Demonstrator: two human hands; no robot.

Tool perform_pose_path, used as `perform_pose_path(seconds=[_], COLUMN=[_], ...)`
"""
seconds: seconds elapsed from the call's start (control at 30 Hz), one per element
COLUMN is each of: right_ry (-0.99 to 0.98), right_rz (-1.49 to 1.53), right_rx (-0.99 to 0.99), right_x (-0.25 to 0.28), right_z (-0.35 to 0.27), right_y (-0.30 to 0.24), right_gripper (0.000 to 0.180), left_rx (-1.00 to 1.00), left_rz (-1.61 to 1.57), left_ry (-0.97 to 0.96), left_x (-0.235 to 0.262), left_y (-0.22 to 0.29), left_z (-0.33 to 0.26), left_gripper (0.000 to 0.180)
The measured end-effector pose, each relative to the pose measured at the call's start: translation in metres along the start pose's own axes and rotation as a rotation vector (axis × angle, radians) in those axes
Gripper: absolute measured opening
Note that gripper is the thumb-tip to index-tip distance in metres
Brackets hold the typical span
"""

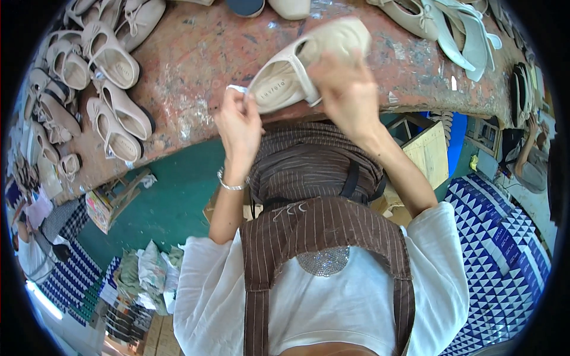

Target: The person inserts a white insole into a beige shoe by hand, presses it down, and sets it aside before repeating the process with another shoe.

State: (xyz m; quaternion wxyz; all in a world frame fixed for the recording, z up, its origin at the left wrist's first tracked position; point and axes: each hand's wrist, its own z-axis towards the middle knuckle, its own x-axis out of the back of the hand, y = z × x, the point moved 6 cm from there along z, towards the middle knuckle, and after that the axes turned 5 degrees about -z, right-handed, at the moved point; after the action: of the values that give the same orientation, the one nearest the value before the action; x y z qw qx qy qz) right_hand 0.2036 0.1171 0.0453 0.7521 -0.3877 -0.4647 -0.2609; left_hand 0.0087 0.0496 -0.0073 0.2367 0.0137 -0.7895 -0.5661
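A beige strap shoe (284, 77) is tilted at the near edge of the workbench, its heel toward the left and its broad toe toward the upper right. My left hand (240, 121) is closed in a pinch at the heel, with a small white piece (237, 89) sticking out by the fingertips. Over the toe and strap lies my right hand (350, 98), its fingers smeared by motion, so their grip on the shoe is hard to make out.
The worn reddish workbench (184, 71) curves around in front of me. Many beige shoes (116, 113) crowd its left side; more flat shoes (409, 15) and pale shoe pieces (466, 38) lie at the right. A wooden box (426, 155) stands below the edge. Blue-and-white boxes (493, 237) are stacked at right. Other people are at both sides.
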Motion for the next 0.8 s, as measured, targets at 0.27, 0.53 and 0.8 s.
perform_pose_path(seconds=[0.27,0.53,0.8], right_ry=[-0.101,-0.136,-0.086], right_rz=[0.695,0.163,-0.082], right_rx=[-0.615,-0.293,-0.270], right_x=[0.045,0.005,-0.029], right_z=[0.062,-0.051,0.019], right_y=[0.043,-0.019,0.029], right_gripper=[0.064,0.059,0.053], left_rx=[-0.630,-0.182,-0.787], left_rz=[0.569,-0.250,0.778], left_ry=[-0.240,-0.708,-0.434], left_x=[-0.074,-0.133,-0.135], left_y=[0.066,0.013,0.047], left_z=[-0.066,-0.056,-0.058], left_gripper=[0.036,0.050,0.060])
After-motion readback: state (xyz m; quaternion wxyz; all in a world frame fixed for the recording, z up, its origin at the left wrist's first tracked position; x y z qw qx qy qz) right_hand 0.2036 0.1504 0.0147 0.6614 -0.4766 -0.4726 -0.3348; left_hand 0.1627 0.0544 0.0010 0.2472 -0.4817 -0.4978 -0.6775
